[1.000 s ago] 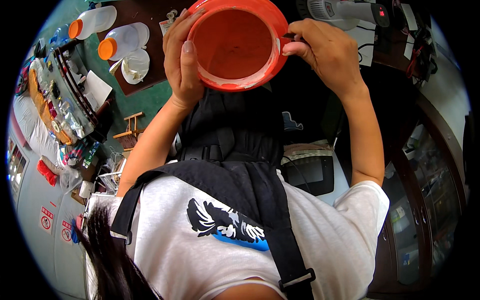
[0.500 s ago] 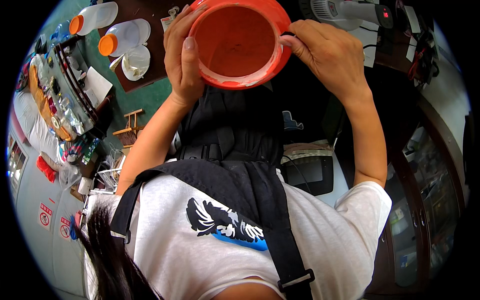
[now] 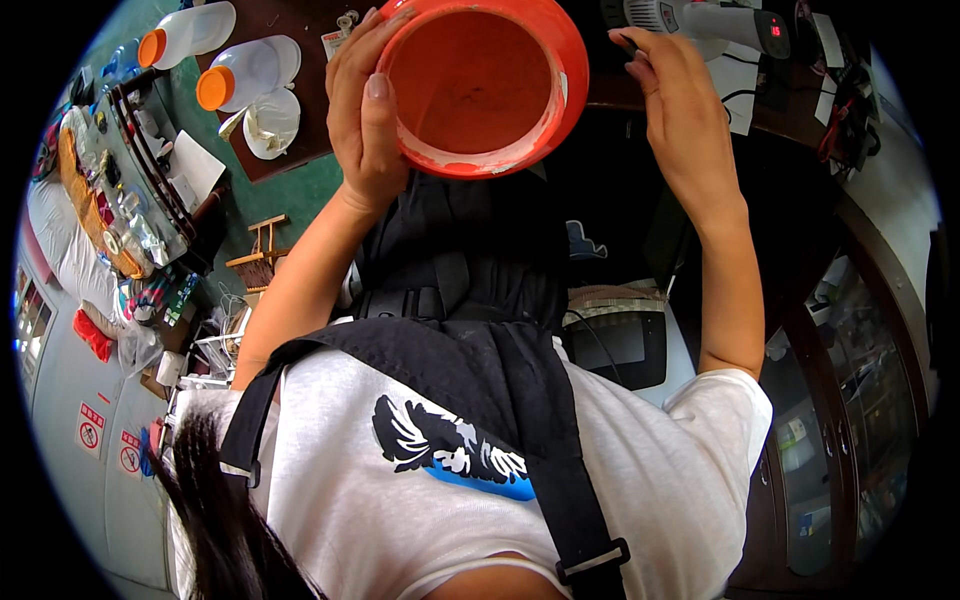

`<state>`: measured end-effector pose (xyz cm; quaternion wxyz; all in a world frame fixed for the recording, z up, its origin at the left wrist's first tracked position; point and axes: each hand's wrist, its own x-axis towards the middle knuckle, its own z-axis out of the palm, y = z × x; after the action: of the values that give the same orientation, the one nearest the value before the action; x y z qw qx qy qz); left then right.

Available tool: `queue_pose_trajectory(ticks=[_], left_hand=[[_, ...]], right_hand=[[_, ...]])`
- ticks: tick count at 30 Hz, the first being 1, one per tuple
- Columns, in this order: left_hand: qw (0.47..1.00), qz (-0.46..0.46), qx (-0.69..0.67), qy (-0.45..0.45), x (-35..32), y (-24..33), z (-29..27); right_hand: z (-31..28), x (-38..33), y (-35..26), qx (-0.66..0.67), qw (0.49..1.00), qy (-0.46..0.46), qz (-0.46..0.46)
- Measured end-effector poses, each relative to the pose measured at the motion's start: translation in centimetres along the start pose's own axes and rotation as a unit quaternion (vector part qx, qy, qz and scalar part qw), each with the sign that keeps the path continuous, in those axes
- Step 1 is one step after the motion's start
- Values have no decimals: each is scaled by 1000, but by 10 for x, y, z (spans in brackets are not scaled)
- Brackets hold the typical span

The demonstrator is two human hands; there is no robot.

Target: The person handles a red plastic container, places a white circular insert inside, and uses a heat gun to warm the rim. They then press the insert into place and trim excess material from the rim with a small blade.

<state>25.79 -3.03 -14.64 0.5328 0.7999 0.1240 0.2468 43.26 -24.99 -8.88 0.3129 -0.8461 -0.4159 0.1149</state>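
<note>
An orange-red pot (image 3: 568, 118) with a wide round mouth faces me at the top middle. Its inside looks empty apart from dull stains, and pale patches line the worn rim. My left hand (image 3: 362, 125) is wrapped round the pot's left side, thumb along the front and fingers partly hidden behind. To the right, apart from the pot, my right hand (image 3: 688, 125) is raised with thumb and fingertips pinched on a small dark piece (image 3: 629, 44). That piece is too small to name.
Clear plastic jars with orange lids (image 3: 214, 89) and a white plastic bag (image 3: 271, 126) lie on a dark table at upper left. A pale device with a red display (image 3: 735, 28) sits at upper right. A small wooden stool (image 3: 262, 250) stands on the green floor; glass-doored cabinets (image 3: 822, 420) are at right.
My right hand has moved off the pot's right edge, away to the right and slightly up, with the small dark piece still pinched. The left hand stays on the pot.
</note>
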Motion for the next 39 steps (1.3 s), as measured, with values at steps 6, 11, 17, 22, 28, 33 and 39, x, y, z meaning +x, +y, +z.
queue_pose_trajectory(ticks=[6,11,17,22,28,33,39], left_hand=[[999,11,32,4,-4,-8,-1],[999,17,49,5,-8,-11,-2],[999,25,46,9,-7,-12,0],[999,26,45,8,-8,-13,-1],[999,28,43,8,-8,-13,-1],[999,27,40,10,-8,-13,-2],[999,29,36,10,-6,-14,-1]], right_hand=[[-7,-1,-21,73,991,-96,64],[7,-6,-20,110,990,-83,32],[15,-5,-24,134,988,-66,42],[19,-7,-25,167,983,-50,52],[27,-9,-36,135,988,-11,76],[26,-9,-45,67,993,-20,100],[26,-15,-51,-46,998,20,31]])
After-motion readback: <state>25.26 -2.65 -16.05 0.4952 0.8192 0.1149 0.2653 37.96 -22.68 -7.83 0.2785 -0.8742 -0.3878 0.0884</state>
